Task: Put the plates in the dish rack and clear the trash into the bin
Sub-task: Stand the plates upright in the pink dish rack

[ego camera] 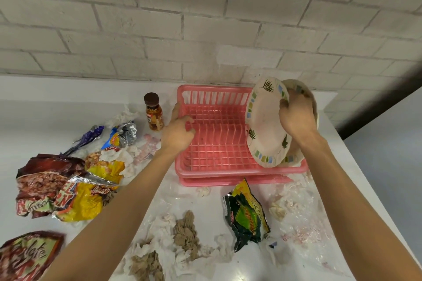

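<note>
A pink dish rack (pixel 219 143) stands on its pink tray at the back of the white counter. My right hand (pixel 296 116) grips a white plate with a leaf pattern (pixel 262 125), tilted on edge over the rack's right end. A second patterned plate (pixel 303 91) stands just behind it, mostly hidden by the hand and the first plate. My left hand (pixel 180 132) holds the rack's left wall, fingers curled over its rim. Trash covers the counter: snack wrappers (pixel 68 189), a green packet (pixel 246 214) and crumpled tissues (pixel 182 235).
A small brown-capped bottle (pixel 154 112) stands left of the rack. Another red wrapper (pixel 25 255) lies at the near left. Crumpled clear plastic (pixel 299 219) lies right of the green packet. A brick wall runs behind the counter, whose right edge drops off beside the rack. No bin is in view.
</note>
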`<state>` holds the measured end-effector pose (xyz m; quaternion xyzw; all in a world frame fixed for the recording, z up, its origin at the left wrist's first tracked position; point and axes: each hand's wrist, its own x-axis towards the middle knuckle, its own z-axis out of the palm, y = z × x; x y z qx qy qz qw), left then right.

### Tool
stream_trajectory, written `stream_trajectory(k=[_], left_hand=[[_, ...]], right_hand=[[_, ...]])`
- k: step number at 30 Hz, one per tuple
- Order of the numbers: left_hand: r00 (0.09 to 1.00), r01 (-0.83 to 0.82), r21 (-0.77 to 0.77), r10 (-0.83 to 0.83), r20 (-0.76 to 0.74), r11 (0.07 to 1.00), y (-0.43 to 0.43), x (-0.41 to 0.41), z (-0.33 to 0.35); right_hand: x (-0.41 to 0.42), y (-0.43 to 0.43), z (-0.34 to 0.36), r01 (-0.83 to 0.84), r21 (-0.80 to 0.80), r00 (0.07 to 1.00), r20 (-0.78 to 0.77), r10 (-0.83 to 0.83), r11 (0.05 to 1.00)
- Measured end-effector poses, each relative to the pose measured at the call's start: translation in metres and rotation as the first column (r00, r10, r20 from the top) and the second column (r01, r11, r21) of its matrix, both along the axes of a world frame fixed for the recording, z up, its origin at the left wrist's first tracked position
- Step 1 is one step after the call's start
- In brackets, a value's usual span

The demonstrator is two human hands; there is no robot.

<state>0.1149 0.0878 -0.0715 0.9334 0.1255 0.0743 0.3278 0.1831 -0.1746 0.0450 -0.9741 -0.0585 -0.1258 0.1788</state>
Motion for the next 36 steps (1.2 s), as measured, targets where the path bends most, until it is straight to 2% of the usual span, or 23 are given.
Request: stream_trajectory(k=[9,16,20,24,27,30,33,36], left_hand=[[0.999,-0.027,-0.039,0.026,-0.024,0.999,0.001,0.002,-0.002],[0.999,-0.027,-0.077,0.025,-0.027,0.997,0.000,0.002,0.000],[1.000,-0.024,-0.104,0.025,0.001,0.994,-0.002,0.001,0.002],[0.999,0.008,-0.122,-0.003,0.039,0.992,-0.003,0.002,0.004],[0.999,0.015,-0.107,-0.011,0.044,0.994,-0.006,-0.005,0.008],[0.987,0.100,-0.013,-0.097,0.125,0.995,-0.013,-0.020,0.018],[0.940,0.284,0.101,-0.298,0.168,0.954,-0.030,-0.053,0.022],[0.895,0.377,0.216,-0.414,0.164,0.901,-0.043,-0.087,0.016]], right_hand=[[-0.002,-0.005,0.001,-0.053,0.039,0.999,0.010,0.053,0.998],[-0.007,-0.015,0.007,-0.178,0.180,0.984,0.063,0.170,0.967],[-0.019,-0.018,0.012,-0.231,0.081,0.964,0.156,0.216,0.970],[-0.042,-0.022,0.015,-0.240,0.098,0.951,0.225,0.213,0.966],[-0.074,-0.018,0.004,-0.408,0.033,0.886,0.254,0.387,0.912],[-0.113,-0.019,-0.029,-0.564,-0.016,0.819,0.115,0.562,0.826],[-0.140,-0.038,-0.066,-0.543,0.016,0.840,0.017,0.543,0.839],[-0.152,-0.072,-0.083,-0.472,0.106,0.881,0.020,0.473,0.875]])
